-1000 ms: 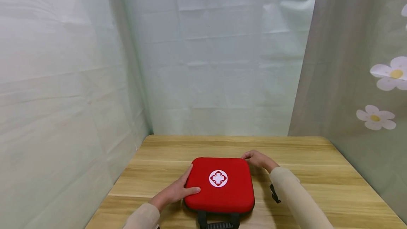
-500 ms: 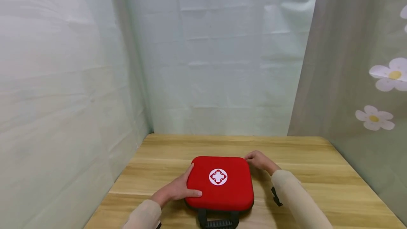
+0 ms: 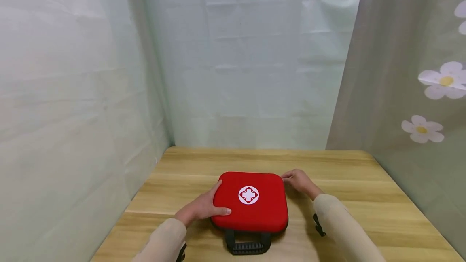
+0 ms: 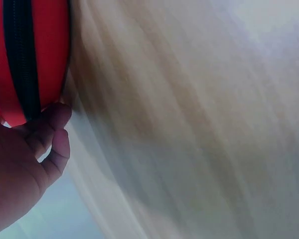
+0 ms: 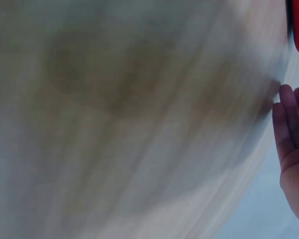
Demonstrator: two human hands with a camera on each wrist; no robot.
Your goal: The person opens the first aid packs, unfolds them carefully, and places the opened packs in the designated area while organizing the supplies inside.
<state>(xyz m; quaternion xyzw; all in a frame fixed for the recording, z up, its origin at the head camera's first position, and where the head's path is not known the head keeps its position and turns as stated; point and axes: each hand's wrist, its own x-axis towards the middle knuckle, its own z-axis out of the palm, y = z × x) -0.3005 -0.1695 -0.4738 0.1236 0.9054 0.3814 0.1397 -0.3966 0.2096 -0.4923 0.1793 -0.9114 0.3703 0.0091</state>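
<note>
A red first-aid case point(image 3: 262, 213) with a white cross emblem lies flat on the wooden table, its black handle point(image 3: 248, 248) toward me. My left hand point(image 3: 204, 207) grips its left side, thumb on the lid and fingers round the edge. A black zipper point(image 4: 21, 50) runs along the case's side in the left wrist view. At the far right corner, my right hand point(image 3: 300, 181) pinches at the zipper edge with thumb and index finger; the pull itself is too small to see. In the right wrist view, the other fingers point(image 5: 291, 117) are loosely bent beside the case.
The wooden table point(image 3: 349, 213) extends around the case on all sides. Pale sheets point(image 3: 240, 72) hang behind and to the left, and a grey-green curtain with white flowers point(image 3: 422, 129) hangs at the right. Black straps point(image 3: 318, 225) show at both wrists.
My right hand has moved slightly right around the case's far corner. The left hand keeps its grip. The whole scene sits a little higher in the head view.
</note>
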